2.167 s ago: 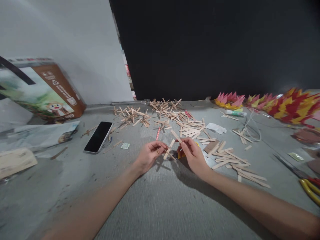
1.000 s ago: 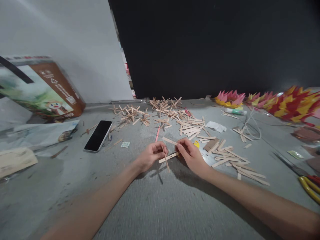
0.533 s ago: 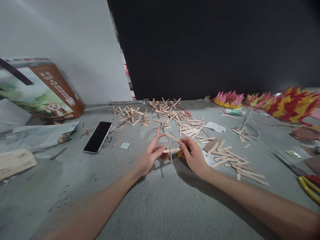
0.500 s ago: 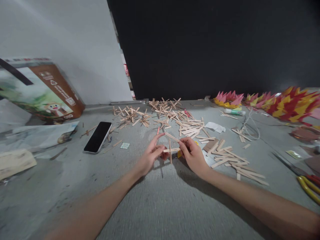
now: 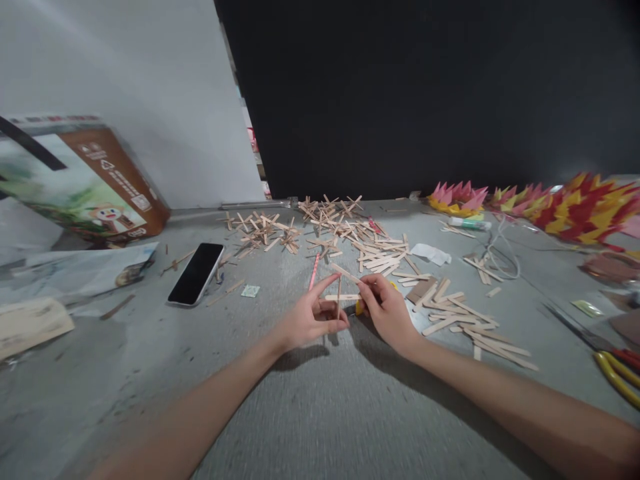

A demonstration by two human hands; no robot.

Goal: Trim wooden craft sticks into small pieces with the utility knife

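My left hand [image 5: 309, 320] spans an upright wooden craft stick [image 5: 339, 300], index fingertip near its top and thumb near its bottom. My right hand [image 5: 384, 305] pinches a slanted craft stick [image 5: 345, 272] between thumb and fingers. Behind the upright piece a level craft stick [image 5: 350, 297] runs across from the right fingers toward the left ones. Whether these pieces are joined I cannot tell. Just beyond my left hand lies a pink-red patterned strip [image 5: 315, 270]. Something yellow [image 5: 359, 307] shows under my right fingers, mostly hidden.
Loose craft sticks [image 5: 457, 317] lie to the right, crossed-stick pieces [image 5: 265, 232] at the back. A phone [image 5: 196, 275] and a printed bag [image 5: 110, 187] are on the left. Yellow-handled scissors [image 5: 613, 370], a glue stick [image 5: 470, 224] and folded-paper pieces [image 5: 590, 208] sit right.
My left hand has shifted, its thumb moving down and right, so thumb and index now span the upright stick. My right hand stays almost still with its stick.
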